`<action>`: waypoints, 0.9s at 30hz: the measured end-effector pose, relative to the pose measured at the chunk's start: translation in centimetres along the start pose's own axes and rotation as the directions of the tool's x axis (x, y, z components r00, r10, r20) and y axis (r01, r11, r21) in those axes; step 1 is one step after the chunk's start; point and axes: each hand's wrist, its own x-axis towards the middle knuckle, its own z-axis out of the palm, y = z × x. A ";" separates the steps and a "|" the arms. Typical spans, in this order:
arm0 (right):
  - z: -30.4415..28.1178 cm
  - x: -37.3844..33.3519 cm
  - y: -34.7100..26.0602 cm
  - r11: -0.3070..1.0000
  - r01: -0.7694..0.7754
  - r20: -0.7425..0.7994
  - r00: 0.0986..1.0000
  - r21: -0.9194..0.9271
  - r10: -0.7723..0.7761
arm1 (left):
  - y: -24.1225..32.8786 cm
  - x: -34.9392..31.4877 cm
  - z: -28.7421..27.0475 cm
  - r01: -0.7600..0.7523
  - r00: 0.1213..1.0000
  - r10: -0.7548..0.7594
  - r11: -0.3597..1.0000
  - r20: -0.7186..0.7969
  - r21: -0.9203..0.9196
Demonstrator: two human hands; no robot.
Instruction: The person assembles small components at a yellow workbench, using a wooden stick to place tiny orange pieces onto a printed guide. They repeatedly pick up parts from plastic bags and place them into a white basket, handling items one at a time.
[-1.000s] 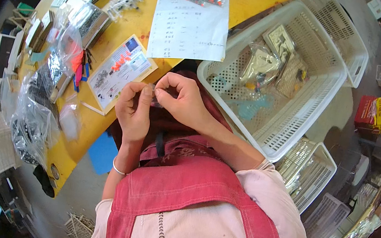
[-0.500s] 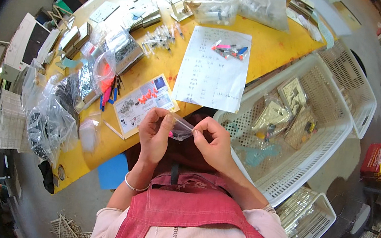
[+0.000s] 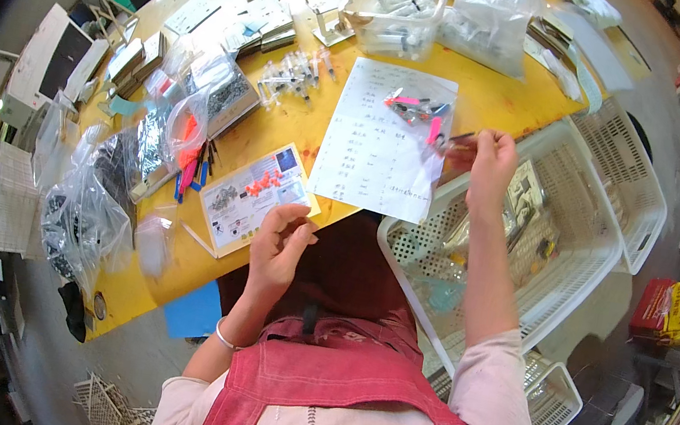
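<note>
In my right hand (image 3: 494, 164), closed in a pinch, is a small clear bag (image 3: 448, 139) with pink and dark pieces inside. It hangs over the right side of a sheet of handwritten paper (image 3: 365, 163). Beside it on the sheet lie similar small bags (image 3: 414, 107) with pink, orange, black and blue pieces. My left hand (image 3: 277, 247) is loosely curled in front of the table edge, fingers and thumb apart, with nothing visible in it. It is nearest to a printed card (image 3: 222, 225) on which orange pieces (image 3: 264, 184) and small grey pieces (image 3: 224, 196) rest.
A large white perforated crate (image 3: 566, 275) with bagged items stands right of the yellow table (image 3: 338, 223). Farther back are a clear bin (image 3: 393, 16) and a plastic bag (image 3: 482, 44). Small syringe-like tubes (image 3: 295, 76), plastic bags (image 3: 86, 212) and pens (image 3: 193, 176) cover the left side.
My hands have parted. The right one has carried the small bag forward and right to the paper; the left has let go of it and stayed near the table edge. The view shifted slightly.
</note>
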 end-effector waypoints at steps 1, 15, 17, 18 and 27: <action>-0.1 1.8 0.1 0.999 -0.040 -0.002 0.999 -0.014 0.040 | -0.1 -0.4 -0.6 -0.002 1.000 0.002 1.000 -0.022 -0.007; -2.0 7.3 0.8 0.984 -0.020 -0.177 0.984 -0.175 -0.011 | -1.1 -6.1 -9.1 0.000 0.925 0.015 0.999 -0.379 0.041; -1.3 5.2 0.6 0.981 0.023 -0.118 0.992 -0.191 -0.046 | -1.3 -7.0 -11.2 -0.039 0.884 0.062 0.997 -0.463 0.060; -0.4 4.1 0.3 0.985 0.047 -0.096 0.993 -0.169 -0.064 | -1.4 -7.4 -12.1 -0.072 0.836 0.114 0.993 -0.537 0.097; 6.0 -5.3 0.8 0.991 0.109 0.232 0.969 -0.077 -0.088 | -1.5 -8.1 -22.4 0.224 0.596 0.531 0.611 -0.603 0.760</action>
